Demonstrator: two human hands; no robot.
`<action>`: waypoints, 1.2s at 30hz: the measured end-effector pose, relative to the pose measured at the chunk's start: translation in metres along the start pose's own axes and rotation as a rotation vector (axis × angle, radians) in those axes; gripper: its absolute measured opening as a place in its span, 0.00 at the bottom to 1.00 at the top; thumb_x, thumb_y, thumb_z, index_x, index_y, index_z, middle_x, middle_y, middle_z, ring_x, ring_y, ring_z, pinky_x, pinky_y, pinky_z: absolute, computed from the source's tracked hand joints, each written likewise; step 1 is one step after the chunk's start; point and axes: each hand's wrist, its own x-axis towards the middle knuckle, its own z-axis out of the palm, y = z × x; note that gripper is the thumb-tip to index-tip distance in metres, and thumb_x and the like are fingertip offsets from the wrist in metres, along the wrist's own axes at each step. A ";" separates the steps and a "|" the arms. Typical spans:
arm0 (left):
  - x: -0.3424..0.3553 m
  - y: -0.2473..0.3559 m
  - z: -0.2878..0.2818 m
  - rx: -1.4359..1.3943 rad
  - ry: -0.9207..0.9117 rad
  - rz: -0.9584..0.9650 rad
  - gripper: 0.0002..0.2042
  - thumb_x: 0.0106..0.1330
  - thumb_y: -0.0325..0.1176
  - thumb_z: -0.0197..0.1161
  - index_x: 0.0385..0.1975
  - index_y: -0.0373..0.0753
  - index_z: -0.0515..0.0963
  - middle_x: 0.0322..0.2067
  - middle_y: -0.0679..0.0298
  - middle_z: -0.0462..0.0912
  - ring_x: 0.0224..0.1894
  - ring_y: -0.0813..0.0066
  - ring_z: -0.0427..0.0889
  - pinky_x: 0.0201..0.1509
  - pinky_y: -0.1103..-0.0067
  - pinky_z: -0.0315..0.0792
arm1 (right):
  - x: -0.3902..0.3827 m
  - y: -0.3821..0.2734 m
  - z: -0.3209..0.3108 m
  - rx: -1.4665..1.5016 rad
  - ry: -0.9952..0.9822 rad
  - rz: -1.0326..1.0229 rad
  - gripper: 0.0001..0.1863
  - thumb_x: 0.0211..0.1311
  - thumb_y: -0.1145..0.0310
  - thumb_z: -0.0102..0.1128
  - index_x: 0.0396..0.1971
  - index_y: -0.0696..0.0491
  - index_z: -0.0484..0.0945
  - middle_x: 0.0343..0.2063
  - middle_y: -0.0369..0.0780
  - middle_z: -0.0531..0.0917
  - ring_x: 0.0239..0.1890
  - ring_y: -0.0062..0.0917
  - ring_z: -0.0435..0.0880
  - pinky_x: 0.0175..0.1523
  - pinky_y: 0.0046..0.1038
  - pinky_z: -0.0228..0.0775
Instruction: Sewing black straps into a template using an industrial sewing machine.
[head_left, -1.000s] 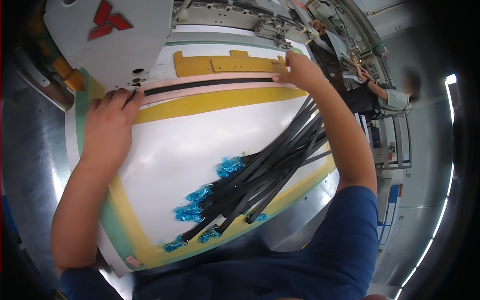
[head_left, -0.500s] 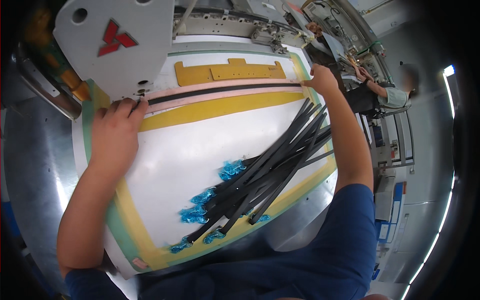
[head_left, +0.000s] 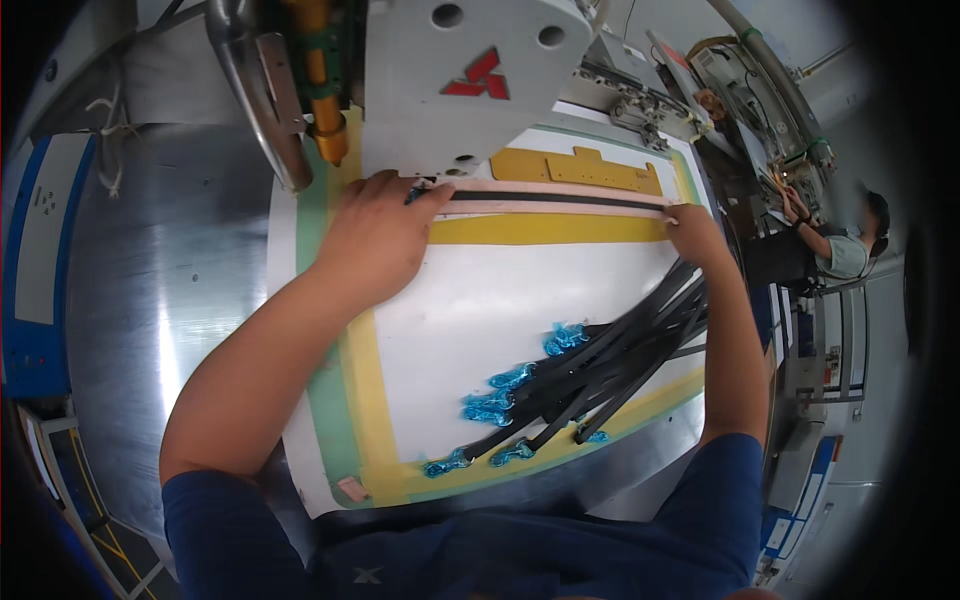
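Observation:
A black strip (head_left: 550, 197) lies inside a long pink guide (head_left: 618, 210) beneath the machine head's edge. My left hand (head_left: 385, 235) has its curled fingers and thumb on the left end, partly hidden by the head. My right hand (head_left: 693, 232) grips the right end with bent fingers. A yellow band (head_left: 540, 229) runs below the guide, and a mustard plate with small holes (head_left: 572, 172) lies above it. Several loose black straps (head_left: 610, 360) with blue plastic-covered ends (head_left: 510, 377) lie across the white sheet (head_left: 450, 295) near my right forearm.
A grey machine head (head_left: 450, 120) with a red emblem and a brass nozzle (head_left: 330, 130) overhang the sheet. The metal table (head_left: 190, 290) extends left to a blue-edged panel (head_left: 35, 250). At right, another person (head_left: 840, 250) sits at a similar machine.
The view has swung left, showing more metal table and machine. Both my hands remain at the strip's ends, the right one now lower over its end.

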 end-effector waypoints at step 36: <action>-0.008 0.016 -0.020 0.180 -0.005 0.067 0.28 0.64 0.47 0.69 0.60 0.37 0.81 0.56 0.57 0.81 0.57 0.56 0.78 0.62 0.63 0.70 | -0.036 -0.244 0.007 0.200 0.136 -0.612 0.15 0.65 0.71 0.57 0.48 0.60 0.83 0.40 0.49 0.84 0.37 0.42 0.90 0.41 0.39 0.84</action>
